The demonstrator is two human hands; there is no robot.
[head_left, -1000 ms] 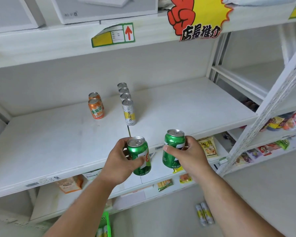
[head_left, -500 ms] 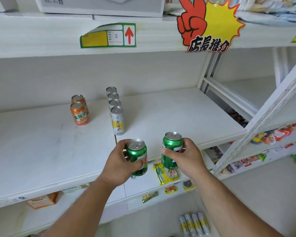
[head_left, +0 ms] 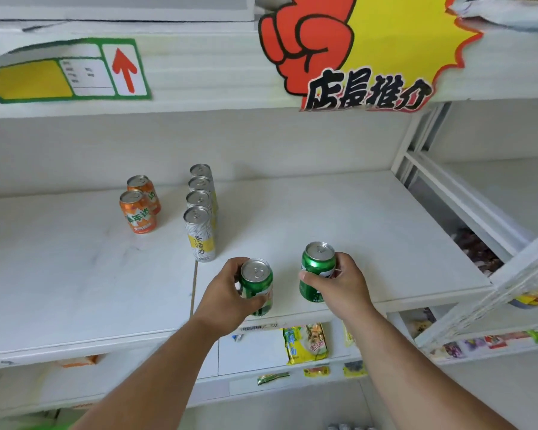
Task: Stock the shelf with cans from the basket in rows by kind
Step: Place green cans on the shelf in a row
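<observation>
Head view, one entry per item.

Shelf (head_left: 339, 212) — flat white board, matte and faintly scuffed, with a seam running near-to-far just left of centre.

Orange cans (head_left: 137, 212) — two, squat cylinders with glossy printed walls and bright metal tops, upright, one behind the other at far left.

Slim cans (head_left: 200, 234) — four, tall narrow cylinders, silver-white with a yellow label band; upright in a single file running from near to far, right of the orange pair.

Left green can (head_left: 257, 285) — glossy green metal, silver pull-tab lid, upright near the front edge of the shelf. The left hand (head_left: 227, 293) wraps round it from the left, thumb on the near side, fingers curled behind; forearm reaching up from the lower left. Whether its base touches the board cannot be told.

Right green can (head_left: 316, 271) — same kind, upright, just right of the first with a gap between them. The right hand (head_left: 339, 285) grips it from the right, thumb across the near face, fingers curled behind.

Price tag (head_left: 66, 72) — green-bordered card with a red arrow, on the upper shelf edge.

Promo sign (head_left: 370, 48) — yellow starburst with a red fist.

Snack packets (head_left: 305, 342) — crinkled, on the lower shelf.
</observation>
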